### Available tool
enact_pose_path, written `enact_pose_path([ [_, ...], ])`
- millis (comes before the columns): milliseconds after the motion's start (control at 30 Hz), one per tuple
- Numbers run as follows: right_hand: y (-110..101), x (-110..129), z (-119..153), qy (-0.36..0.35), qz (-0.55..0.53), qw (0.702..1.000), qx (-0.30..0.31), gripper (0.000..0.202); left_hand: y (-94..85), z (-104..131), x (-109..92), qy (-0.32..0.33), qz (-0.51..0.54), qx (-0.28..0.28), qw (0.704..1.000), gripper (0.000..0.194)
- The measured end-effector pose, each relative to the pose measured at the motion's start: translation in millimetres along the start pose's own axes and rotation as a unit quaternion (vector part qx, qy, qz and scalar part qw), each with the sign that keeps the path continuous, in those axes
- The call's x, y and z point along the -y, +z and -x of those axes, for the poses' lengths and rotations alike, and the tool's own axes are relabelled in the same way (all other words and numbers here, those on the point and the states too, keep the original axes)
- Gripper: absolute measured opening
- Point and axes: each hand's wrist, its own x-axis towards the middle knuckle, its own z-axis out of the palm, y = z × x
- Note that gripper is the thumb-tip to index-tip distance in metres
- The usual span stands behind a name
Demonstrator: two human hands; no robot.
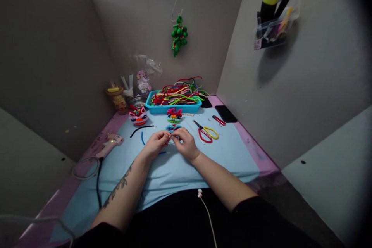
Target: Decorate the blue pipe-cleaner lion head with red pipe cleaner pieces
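My left hand (158, 142) and my right hand (186, 143) meet over the light blue cloth, fingertips pinched close together. Whatever small piece lies between them is too small and covered to make out. Just behind the fingers sits a blue crocheted-looking piece (173, 128), partly hidden by my right hand. Beyond it stands a red, orange and green lion-head figure (174, 115). A pink and red lion head (138, 116) is farther left. By my left hand lie a blue pipe cleaner (142, 138) and a black pipe cleaner (141, 128).
Scissors (206, 131) with red and yellow handles lie right of my hands, near a red-handled cutter (219, 120) and a black phone (226, 114). A blue tray (174, 109) of pipe cleaners stands behind. At left rests a pink glue gun (109, 145) with its cable.
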Motion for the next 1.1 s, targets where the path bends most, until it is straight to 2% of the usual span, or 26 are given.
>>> enact_pose_path([
  [333, 3.0, -6.1, 0.4, -0.069, 0.01, 0.997, -0.028, 0.012, -7.0, -3.6, 5.7, 0.015, -0.115, -0.02, 0.993, 0.037],
  [567, 4.4, -8.1, 1.5, -0.08, 0.025, 0.996, -0.021, 0.015, -5.4, -4.6, 7.4, 0.022, -0.102, 0.006, 0.995, 0.038],
  [867, 3.6, -6.0, 1.2, -0.079, 0.029, 0.996, -0.019, 0.014, 1.3, -3.2, 6.2, 0.006, -0.04, 0.002, 0.999, 0.04],
  [1100, 3.7, -4.6, 0.8, -0.081, 0.026, 0.996, -0.017, 0.011, 2.2, -2.8, 5.5, 0.0, -0.048, 0.004, 0.999, 0.04],
])
